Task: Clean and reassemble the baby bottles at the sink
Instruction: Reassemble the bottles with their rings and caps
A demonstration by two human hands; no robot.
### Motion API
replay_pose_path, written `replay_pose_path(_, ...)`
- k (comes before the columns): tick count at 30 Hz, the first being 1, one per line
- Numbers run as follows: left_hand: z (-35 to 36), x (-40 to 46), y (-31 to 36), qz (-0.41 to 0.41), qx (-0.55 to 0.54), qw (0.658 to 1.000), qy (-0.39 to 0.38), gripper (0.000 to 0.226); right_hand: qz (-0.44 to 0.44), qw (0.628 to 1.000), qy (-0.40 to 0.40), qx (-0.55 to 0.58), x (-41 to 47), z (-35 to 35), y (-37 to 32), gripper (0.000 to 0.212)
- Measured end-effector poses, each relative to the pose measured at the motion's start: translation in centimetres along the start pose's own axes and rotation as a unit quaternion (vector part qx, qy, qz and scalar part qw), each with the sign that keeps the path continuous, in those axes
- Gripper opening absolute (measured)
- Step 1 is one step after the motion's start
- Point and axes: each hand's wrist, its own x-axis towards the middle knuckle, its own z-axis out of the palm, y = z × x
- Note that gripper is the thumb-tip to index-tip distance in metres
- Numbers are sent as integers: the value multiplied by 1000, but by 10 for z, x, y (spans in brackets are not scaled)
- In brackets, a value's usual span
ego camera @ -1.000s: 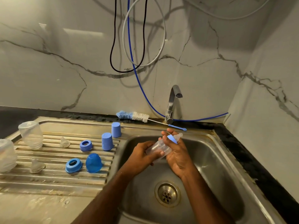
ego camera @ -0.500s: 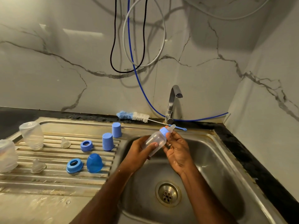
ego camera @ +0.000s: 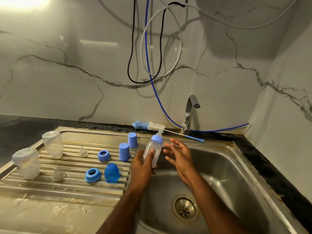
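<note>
While the small bottle (ego camera: 152, 153) is gripped round its body by the left hand (ego camera: 141, 168), with the blue collar and teat already fitted on top, it is held nearly upright above the near-left edge of the sink basin (ego camera: 236, 174). The right hand (ego camera: 179, 154) is held just beside it, fingers spread and relaxed, with nothing in its grasp. One bottle is thus judged to be assembled apart from its cap.

More remains to be done on the draining board (ego camera: 50, 196): two clear bottle bodies (ego camera: 27, 163) (ego camera: 53, 144) are stood upside down, two clear teats (ego camera: 58, 174) (ego camera: 83, 152) and two blue collars (ego camera: 92, 174) (ego camera: 103, 155) are laid loose, and three blue caps (ego camera: 124, 152) (ego camera: 132, 140) (ego camera: 111, 173) are set nearby. The caps stand closest to the held bottle and could be knocked over if it is set down among them.

A bottle brush (ego camera: 150, 126) is laid along the back rim beside the tap (ego camera: 190, 114); no water is seen running.
</note>
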Motion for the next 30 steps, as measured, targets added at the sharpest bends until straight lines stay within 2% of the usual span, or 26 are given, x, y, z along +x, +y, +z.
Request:
replay_pose_path(3, -8, -2, -3, -8, -25, 999, 42, 42, -64, 981, -12, -182, 26, 10, 0, 21)
replay_pose_path(7, -12, 1, 6, -40, -77, 995, 56, 38, -138, 904, -109, -390, 63, 32, 8, 37)
replay_pose_path(9, -13, 3, 11, -53, -84, 993, 62, 45, -146, 877, -151, -432, 76, 43, 12, 45)
replay_pose_path(11, -14, 7, 11, -58, -74, 993, 68, 62, -134, 866, -182, -446, 84, 56, 14, 50)
replay_pose_path(15, -11, 15, 2, -62, -68, 993, 70, 72, -124, 875, -247, -397, 92, 76, 17, 54)
replay_pose_path(18, -10, 20, -2, -57, -61, 994, 71, 73, -114, 906, -237, -332, 93, 83, 21, 39)
replay_pose_path(20, -9, 22, -4, -52, -57, 995, 67, 65, -134, 919, -200, -311, 94, 85, 25, 20)
replay_pose_path(21, -9, 22, -5, -48, -56, 995, 66, 56, -147, 925, -177, -301, 94, 87, 26, 17)
replay_pose_path(23, -9, 22, -6, -38, -53, 996, 64, 34, -152, 949, -93, -259, 95, 84, 26, 25)
replay_pose_path(25, -9, 22, -6, -27, -43, 997, 58, 23, -133, 974, 7, -182, 98, 72, 24, 23)
replay_pose_path(28, -8, 20, -6, -14, 12, 999, 50, 37, -39, 996, 74, 26, 93, 45, 17, 12)
replay_pose_path(30, -7, 18, -6, -3, 40, 998, 45, 46, -45, 990, 88, 100, 80, 26, 11, 8)
